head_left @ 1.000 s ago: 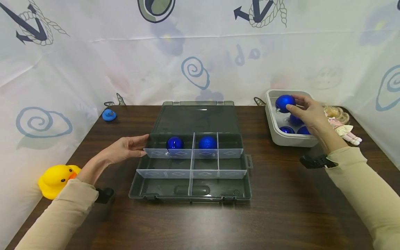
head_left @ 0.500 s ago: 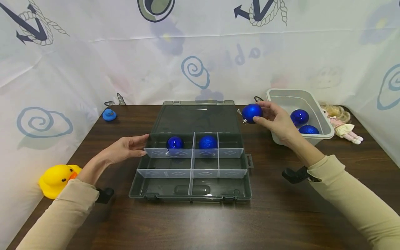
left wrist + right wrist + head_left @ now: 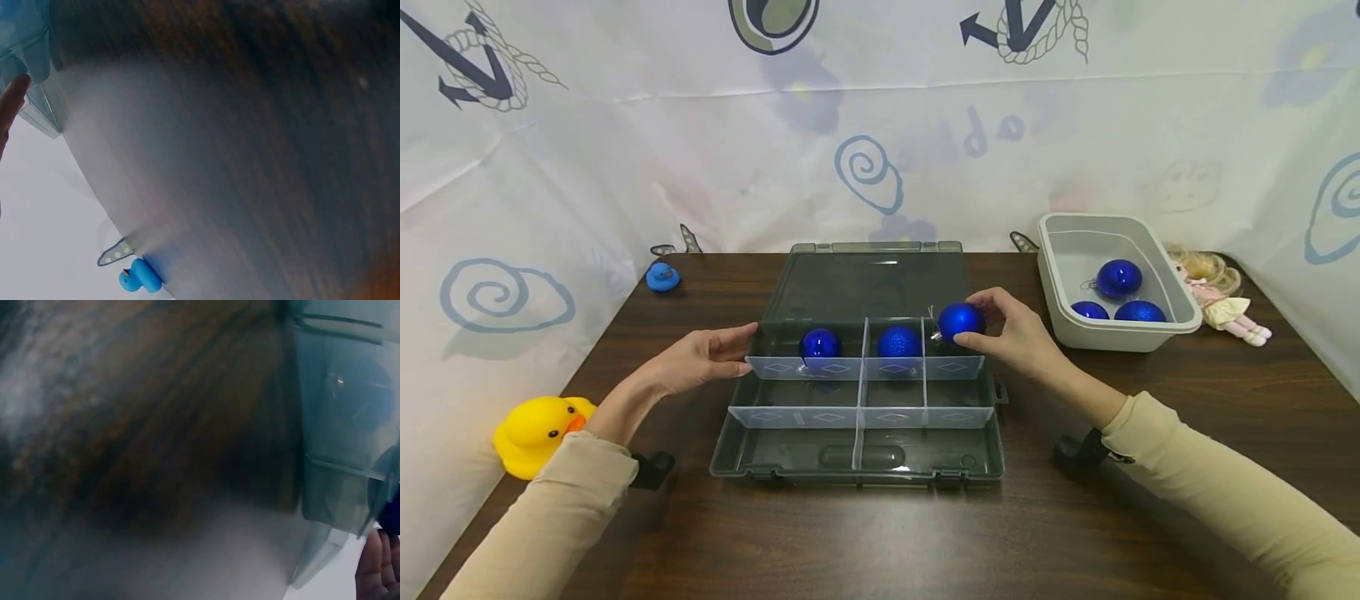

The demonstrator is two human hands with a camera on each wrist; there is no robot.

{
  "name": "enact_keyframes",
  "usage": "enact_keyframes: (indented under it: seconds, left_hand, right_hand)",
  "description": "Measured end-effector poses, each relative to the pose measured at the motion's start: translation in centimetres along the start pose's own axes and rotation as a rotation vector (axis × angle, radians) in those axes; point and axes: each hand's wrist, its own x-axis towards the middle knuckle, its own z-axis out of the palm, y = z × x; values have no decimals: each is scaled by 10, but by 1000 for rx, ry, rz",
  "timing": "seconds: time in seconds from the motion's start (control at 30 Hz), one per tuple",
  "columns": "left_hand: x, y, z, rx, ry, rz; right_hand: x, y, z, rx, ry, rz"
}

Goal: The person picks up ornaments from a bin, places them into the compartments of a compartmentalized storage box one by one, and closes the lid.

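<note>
Altogether six blue balls (image 3: 962, 322)

There are 6 round blue balls (image 3: 962, 322), 1 translucent grey plastic box (image 3: 876, 287) with 8 compartments (image 3: 805, 392), 1 pale plastic bin (image 3: 1101, 337), 1 yellow toy duck (image 3: 533, 435), 1 blue toy duck (image 3: 662, 277) and 1 blond doll (image 3: 1217, 303).
</note>
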Motion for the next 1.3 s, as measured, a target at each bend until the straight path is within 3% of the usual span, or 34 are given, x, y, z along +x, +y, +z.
enact_keyframes:
  seconds: [0.3,0.53,0.67,0.83,1.0,1.13,1.2,1.3]
  left_hand:
    - [-1,0,0,12,2,-1]
    - [-1,0,0,16,7,4]
    - [-1,-1,0,11,6,1]
    - [-1,-1,0,12,7,0]
    - [-1,-2,1,16,5,-10]
    - [-1,-1,1,21,2,-5]
    - [0,-1,1,27,5,-4]
    - [0,0,1,30,6,-2]
  right_hand:
    - [-1,0,12,-170,48,-26]
    - [-3,4,5,-131,59,-37]
    - [-2,6,-14,-50,165,-65]
    - [10,18,-52,85,398,-67]
    - [14,51,-90,173,505,48]
    - [9,72,-116,61,463,204]
    - [8,78,-126,-31,393,278]
    - [11,83,-136,-87,272,346]
